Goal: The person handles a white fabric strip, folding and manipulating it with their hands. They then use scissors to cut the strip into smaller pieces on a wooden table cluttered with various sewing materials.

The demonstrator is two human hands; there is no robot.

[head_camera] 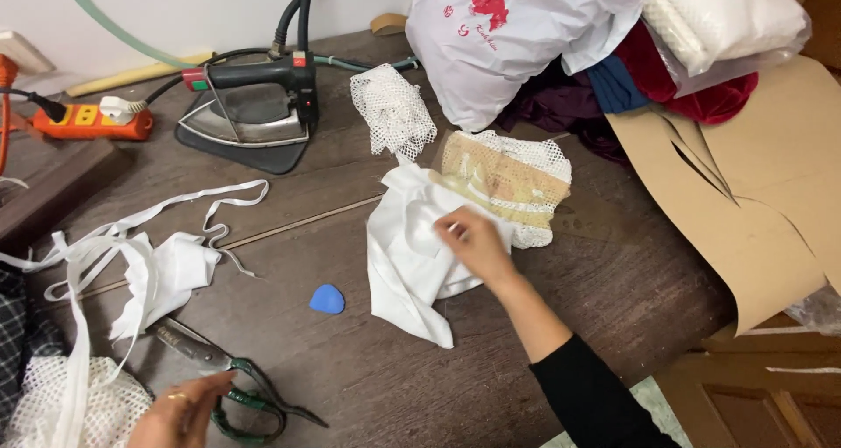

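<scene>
A dark brown wooden desk fills the view, a thin seam running across its boards. The right hand rests on a crumpled white cloth near the middle, fingertips pinched together on a fold of it. The left hand, at the lower edge, has its fingers curled about the green handles of the scissors lying flat on the desk. Between them sits a blue tailor's chalk. White strips and scraps trail to the left. At the back — against a pale wall — stands a steam iron on its mat, beside an orange power strip. Brown paper patterns and a white plastic bag crowd the right.
</scene>
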